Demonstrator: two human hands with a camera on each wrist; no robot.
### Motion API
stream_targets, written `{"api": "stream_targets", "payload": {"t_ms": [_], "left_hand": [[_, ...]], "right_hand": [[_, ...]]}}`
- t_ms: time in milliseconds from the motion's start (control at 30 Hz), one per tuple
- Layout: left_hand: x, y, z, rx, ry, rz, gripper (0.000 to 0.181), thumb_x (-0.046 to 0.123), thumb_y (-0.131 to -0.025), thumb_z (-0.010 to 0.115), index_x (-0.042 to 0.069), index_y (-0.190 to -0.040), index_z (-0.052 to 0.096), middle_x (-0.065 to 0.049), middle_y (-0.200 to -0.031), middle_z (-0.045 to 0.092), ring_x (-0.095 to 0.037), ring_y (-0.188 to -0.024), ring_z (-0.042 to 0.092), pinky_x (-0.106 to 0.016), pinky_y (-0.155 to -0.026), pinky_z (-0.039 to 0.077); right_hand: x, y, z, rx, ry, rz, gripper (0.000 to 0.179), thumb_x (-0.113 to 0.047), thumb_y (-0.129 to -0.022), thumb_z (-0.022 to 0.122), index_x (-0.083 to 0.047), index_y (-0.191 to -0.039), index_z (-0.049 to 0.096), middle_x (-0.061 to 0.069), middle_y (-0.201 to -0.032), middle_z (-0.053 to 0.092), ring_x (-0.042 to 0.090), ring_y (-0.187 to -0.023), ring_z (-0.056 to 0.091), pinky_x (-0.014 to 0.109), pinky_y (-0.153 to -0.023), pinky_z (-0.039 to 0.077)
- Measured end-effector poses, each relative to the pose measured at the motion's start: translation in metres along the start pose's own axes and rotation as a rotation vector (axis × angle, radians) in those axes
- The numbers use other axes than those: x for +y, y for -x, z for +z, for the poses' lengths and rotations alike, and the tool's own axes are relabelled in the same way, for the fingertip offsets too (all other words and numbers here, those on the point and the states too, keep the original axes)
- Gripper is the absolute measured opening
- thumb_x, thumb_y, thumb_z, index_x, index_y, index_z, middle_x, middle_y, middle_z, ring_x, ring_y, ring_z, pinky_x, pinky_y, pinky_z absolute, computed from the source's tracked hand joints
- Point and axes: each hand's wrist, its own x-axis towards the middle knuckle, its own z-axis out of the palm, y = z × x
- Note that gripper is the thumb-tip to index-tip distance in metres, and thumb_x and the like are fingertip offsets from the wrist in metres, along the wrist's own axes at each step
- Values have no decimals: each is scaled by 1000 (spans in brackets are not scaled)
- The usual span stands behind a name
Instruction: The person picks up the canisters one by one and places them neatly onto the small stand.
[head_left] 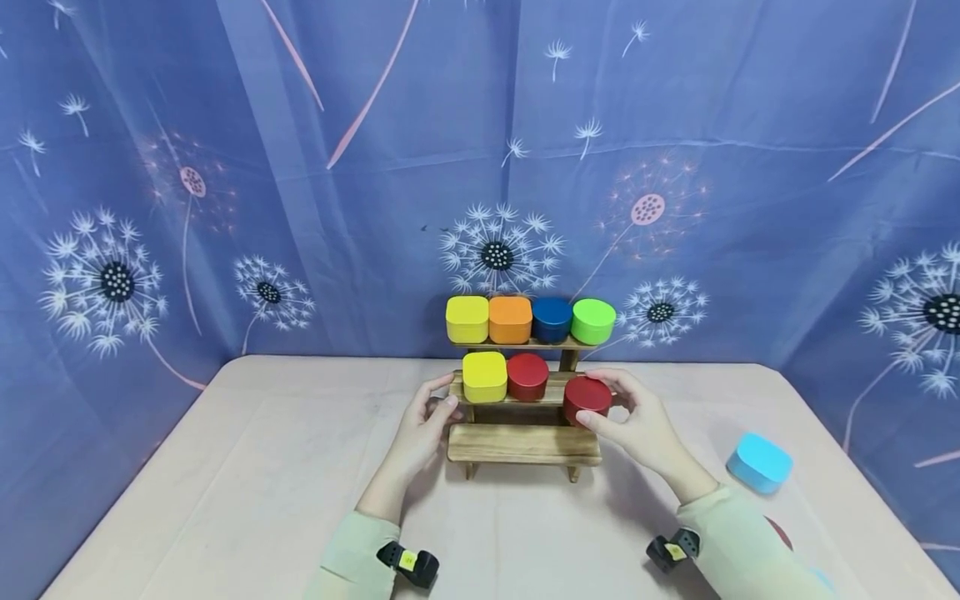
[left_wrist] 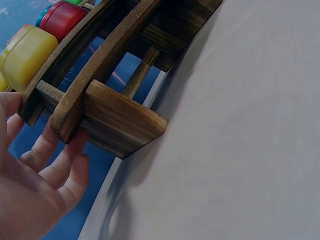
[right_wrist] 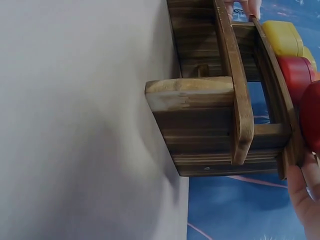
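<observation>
A three-step wooden stand (head_left: pixel 525 443) stands on the table. My right hand (head_left: pixel 637 421) pinches a round red tin (head_left: pixel 587 397) at the right end of the middle step; part of the tin also shows in the right wrist view, above my fingers (right_wrist: pixel 300 192). On that step sit a yellow square-sided tin (head_left: pixel 484 377) and another round red tin (head_left: pixel 527 376). My left hand (head_left: pixel 420 425) touches the left end of the stand, fingertips at the wooden boards in the left wrist view.
The top step holds a yellow tin (head_left: pixel 467 319), an orange tin (head_left: pixel 510 320), a dark blue tin (head_left: pixel 552 320) and a green tin (head_left: pixel 593 322). A light blue tin (head_left: pixel 760 462) lies on the table to the right. A red thing (head_left: pixel 780 532) is partly hidden behind my right sleeve.
</observation>
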Motion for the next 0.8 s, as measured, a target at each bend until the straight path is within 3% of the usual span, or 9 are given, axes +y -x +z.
{"api": "stream_targets", "payload": {"t_ms": [267,533,667,800], "left_hand": [[-2,-2,1,-5,7,-3,39,19,-98,51,18,-137,46,-16,-93,62,-21,-86,64,-35,-63,49],[27,13,3,-4,-5,8,38,13,-98,49,10,-135,47,-21,-92,61,-34,-89,63,-34,-62,49],[30,16,4,-7,-8,11,38,12,-98,49,9,-135,46,-27,-95,60,-40,-93,62,-34,-63,49],[21,11,3,-10,5,-1,38,13,-98,49,11,-136,46,-29,-98,59,-33,-90,63,-35,-66,49]], "right_hand": [[-8,-2,11,64,-15,44,57,4,-73,77,2,-125,53,20,-116,63,-7,-87,56,18,-71,49],[-35,3,23,140,-21,189,58,2,-74,77,6,-124,48,21,-115,63,-3,-81,55,23,-69,51],[-26,3,29,177,9,223,58,-6,-75,79,-1,-126,51,14,-115,64,-1,-87,53,21,-68,49],[-12,2,34,195,23,249,59,-15,-76,80,-9,-128,52,7,-114,63,3,-88,51,19,-68,48]]}}
